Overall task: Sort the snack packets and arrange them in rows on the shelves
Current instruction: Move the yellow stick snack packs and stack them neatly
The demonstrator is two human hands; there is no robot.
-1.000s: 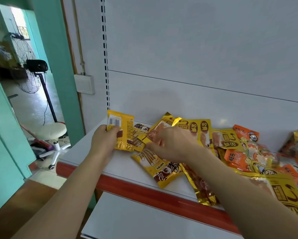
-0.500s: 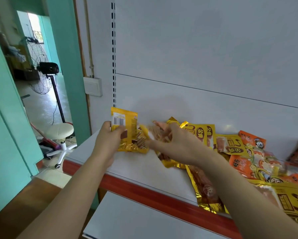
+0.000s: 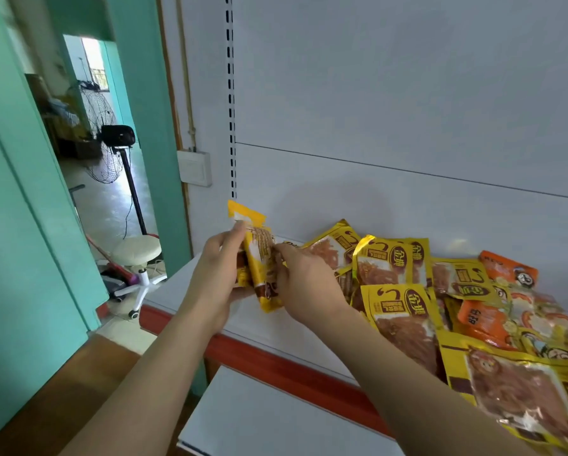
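Observation:
My left hand (image 3: 217,282) grips a small stack of yellow snack packets (image 3: 260,258), held upright above the left end of the white shelf (image 3: 190,284). My right hand (image 3: 304,283) holds the same stack from its right side, fingers curled on the front packet. To the right a loose pile of yellow packets (image 3: 393,268) covers the shelf. Orange packets (image 3: 506,271) lie mixed in further right. Larger yellow packets (image 3: 519,390) sit at the front right edge.
The shelf has a red front strip (image 3: 276,360), and a lower white shelf (image 3: 259,419) juts out beneath it. A white back panel (image 3: 391,110) rises behind. Left of the unit are a teal door frame (image 3: 144,126), a standing fan (image 3: 106,139) and a white stool (image 3: 138,255).
My right hand lifted a yellow packet off the shelf and brought it left against the packets in my left hand. Both hands now hold the stack together, raised slightly.

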